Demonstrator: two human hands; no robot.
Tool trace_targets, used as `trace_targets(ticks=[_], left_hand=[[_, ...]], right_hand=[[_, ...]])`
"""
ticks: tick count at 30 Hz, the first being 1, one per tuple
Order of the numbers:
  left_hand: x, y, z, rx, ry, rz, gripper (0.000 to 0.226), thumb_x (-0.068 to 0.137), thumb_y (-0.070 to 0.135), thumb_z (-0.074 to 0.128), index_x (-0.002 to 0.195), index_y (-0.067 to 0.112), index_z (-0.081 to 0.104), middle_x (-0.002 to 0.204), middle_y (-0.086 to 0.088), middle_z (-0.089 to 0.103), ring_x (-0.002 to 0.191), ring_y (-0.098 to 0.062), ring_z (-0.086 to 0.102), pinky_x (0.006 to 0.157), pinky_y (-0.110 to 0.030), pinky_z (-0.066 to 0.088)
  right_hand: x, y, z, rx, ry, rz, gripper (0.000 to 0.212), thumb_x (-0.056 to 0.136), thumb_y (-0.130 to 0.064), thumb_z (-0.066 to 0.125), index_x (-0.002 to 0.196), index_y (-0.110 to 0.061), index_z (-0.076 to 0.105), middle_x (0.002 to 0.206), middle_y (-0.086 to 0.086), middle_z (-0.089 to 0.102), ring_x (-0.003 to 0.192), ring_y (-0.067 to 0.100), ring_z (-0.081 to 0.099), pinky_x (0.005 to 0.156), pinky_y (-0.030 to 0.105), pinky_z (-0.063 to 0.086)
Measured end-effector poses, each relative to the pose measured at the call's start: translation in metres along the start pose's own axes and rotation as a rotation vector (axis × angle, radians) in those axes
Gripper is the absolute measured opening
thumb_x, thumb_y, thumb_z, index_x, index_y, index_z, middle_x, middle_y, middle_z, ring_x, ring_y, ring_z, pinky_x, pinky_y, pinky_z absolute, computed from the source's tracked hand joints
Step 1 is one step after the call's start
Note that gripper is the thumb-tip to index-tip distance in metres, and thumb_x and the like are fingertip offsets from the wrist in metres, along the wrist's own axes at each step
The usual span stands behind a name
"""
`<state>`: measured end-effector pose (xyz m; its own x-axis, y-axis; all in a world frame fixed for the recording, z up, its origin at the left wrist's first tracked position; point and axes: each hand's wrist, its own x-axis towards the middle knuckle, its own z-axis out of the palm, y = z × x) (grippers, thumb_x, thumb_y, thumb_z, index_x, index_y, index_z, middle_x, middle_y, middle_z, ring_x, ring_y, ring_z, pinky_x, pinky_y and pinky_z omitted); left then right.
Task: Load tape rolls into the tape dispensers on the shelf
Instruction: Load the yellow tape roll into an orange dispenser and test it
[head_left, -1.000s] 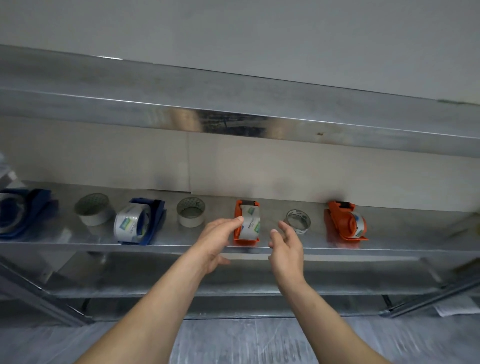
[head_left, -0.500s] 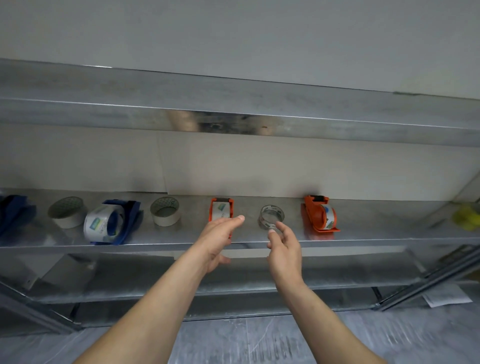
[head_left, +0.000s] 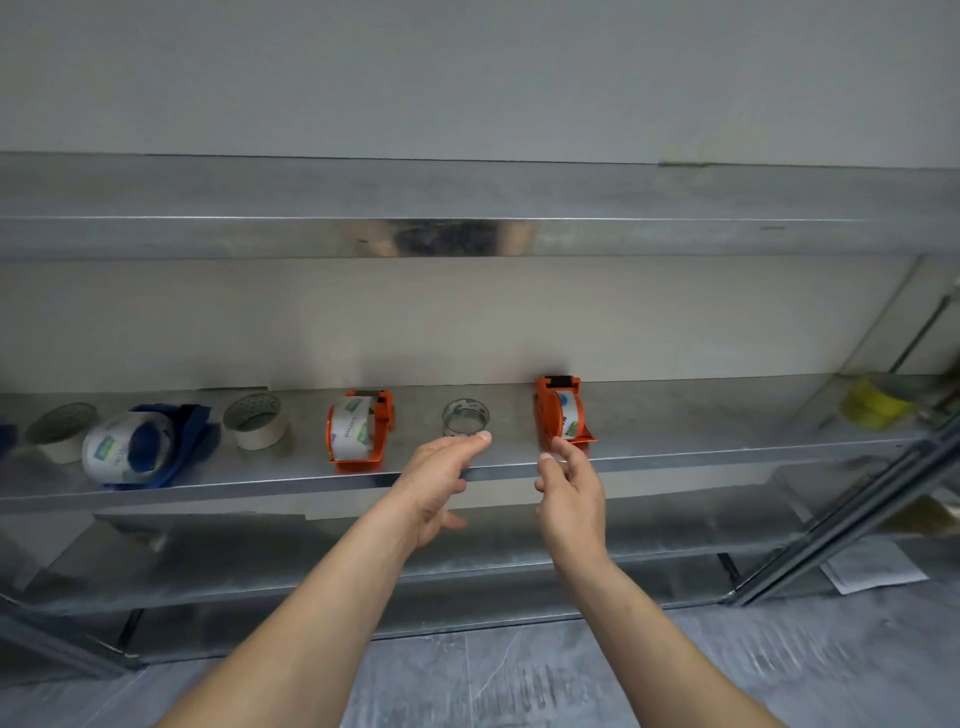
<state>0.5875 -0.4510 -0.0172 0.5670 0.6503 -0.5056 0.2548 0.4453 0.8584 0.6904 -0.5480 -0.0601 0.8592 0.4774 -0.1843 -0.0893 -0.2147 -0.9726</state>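
On the metal shelf (head_left: 727, 439) stand two orange tape dispensers, each holding a roll: one (head_left: 358, 431) left of centre and one (head_left: 563, 413) to the right. Between them lies a clear tape roll (head_left: 465, 415). Further left sit a beige roll (head_left: 255, 427), a blue dispenser (head_left: 140, 447) with a white roll, and another beige roll (head_left: 62, 431). My left hand (head_left: 436, 483) is open, fingertips just in front of the clear roll. My right hand (head_left: 571, 488) is open with fingers near the right orange dispenser's front edge, holding nothing.
An upper shelf (head_left: 467, 234) overhangs the row. A lower shelf (head_left: 649, 525) runs beneath. A yellow tape roll (head_left: 875, 405) lies at the far right near slanted metal rails (head_left: 852, 519). Paper (head_left: 872, 569) lies on the grey floor.
The view has shifted right along the shelf. Both hands have moved right, from in front of the left orange dispenser to the clear roll and the right orange dispenser.
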Motion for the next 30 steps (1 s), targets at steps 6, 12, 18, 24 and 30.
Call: trace_targets(ticks=[6,12,18,24,30], left_hand=[[-0.008,-0.005,0.042,0.006,-0.011,0.009,0.042,0.086,0.048,0.066,0.12,0.027,0.053,0.144,-0.007,0.047,0.134,-0.03,0.042,0.1,-0.06,0.039],[-0.005,-0.007,0.067,0.039,-0.049,0.01,0.038,0.086,0.048,0.066,0.115,0.028,0.052,0.143,-0.006,0.048,0.133,-0.029,0.043,0.102,-0.06,0.041],[0.009,-0.002,0.078,0.036,-0.109,0.018,0.036,0.086,0.047,0.066,0.113,0.028,0.053,0.144,-0.006,0.048,0.133,-0.029,0.043,0.1,-0.058,0.041],[0.022,0.0,0.077,0.031,-0.149,0.03,0.028,0.088,0.045,0.065,0.108,0.028,0.056,0.142,-0.006,0.049,0.133,-0.03,0.043,0.102,-0.06,0.04],[0.032,0.001,0.075,0.038,-0.138,0.018,0.023,0.087,0.045,0.067,0.101,0.03,0.057,0.137,-0.005,0.052,0.132,-0.03,0.044,0.102,-0.06,0.04]], right_hand=[[0.007,0.005,-0.038,0.023,0.018,-0.003,0.029,0.094,-0.032,0.055,0.122,-0.034,0.061,0.097,-0.006,0.065,0.096,0.015,0.062,0.094,0.054,0.052],[0.013,0.003,-0.064,0.039,0.05,0.01,0.023,0.097,-0.029,0.054,0.116,-0.041,0.056,0.107,-0.005,0.064,0.1,0.014,0.061,0.096,0.052,0.051],[0.021,0.003,-0.076,0.032,0.099,0.008,0.032,0.098,-0.03,0.054,0.13,-0.03,0.056,0.106,-0.003,0.064,0.098,0.014,0.061,0.096,0.051,0.052],[0.029,0.004,-0.071,0.018,0.145,0.017,0.034,0.097,-0.028,0.054,0.131,-0.028,0.056,0.105,-0.006,0.064,0.098,0.014,0.062,0.097,0.051,0.051],[0.039,0.005,-0.066,0.029,0.153,0.018,0.034,0.098,-0.027,0.054,0.132,-0.028,0.056,0.105,-0.006,0.065,0.098,0.013,0.062,0.097,0.051,0.052]])
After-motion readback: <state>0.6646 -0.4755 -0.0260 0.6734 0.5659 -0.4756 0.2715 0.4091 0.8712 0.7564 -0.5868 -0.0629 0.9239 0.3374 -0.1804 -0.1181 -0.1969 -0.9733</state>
